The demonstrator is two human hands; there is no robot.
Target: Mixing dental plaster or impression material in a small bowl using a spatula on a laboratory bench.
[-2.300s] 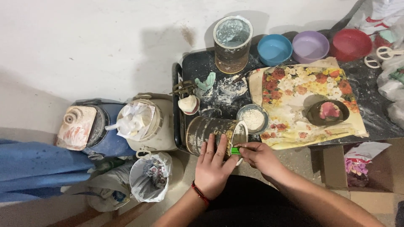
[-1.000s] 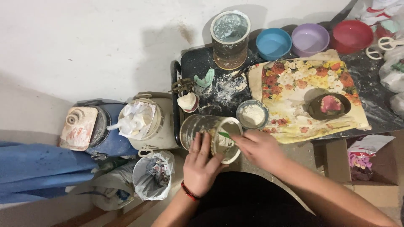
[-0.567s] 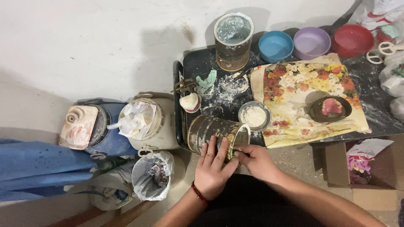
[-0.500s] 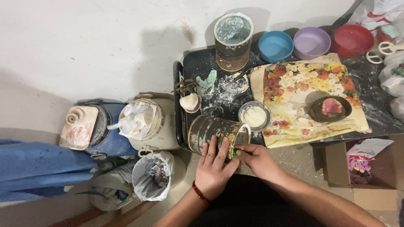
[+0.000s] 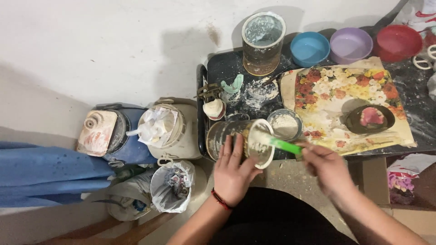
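change: jar (image 5: 240, 143) lies on its side as a moment ago, but green spatula (image 5: 282, 145) now reaches into the mouth; approx 1 s back the jar's mouth faced more upward and the tool sat higher over it.
meaning: looks like scraping white residue off the inner wall, w/ the jar steadied, not lifted.
left hand (image 5: 234, 170): fingers spread over the jar's side, pressing it down at the desk edge; grip wrapped on the jar. Red band at wrist.
right hand (image 5: 327, 165): grip closed on the spatula's handle end; blade tip at the jar rim.
jar location: front edge of black tray (image 5: 213, 72), just left of small powder cup (image 5: 284, 124).
tall container (image 5: 263, 43): clear cylinder, whitish film inside, back of tray.
bowls: blue bowl (image 5: 309, 47), purple bowl (image 5: 350, 44), red bowl (image 5: 398, 41) in a row, far right.
floral mat (image 5: 336, 100): red/yellow flowers; dark bowl (image 5: 367, 119) w/ pink lump on it.
packages: white tub (image 5: 170, 131) w/ crumpled plastic on top, blue container (image 5: 120, 140) w/ pale worn lid, both left of desk; lined bin (image 5: 171, 186) below. Labels too smeared to tell.
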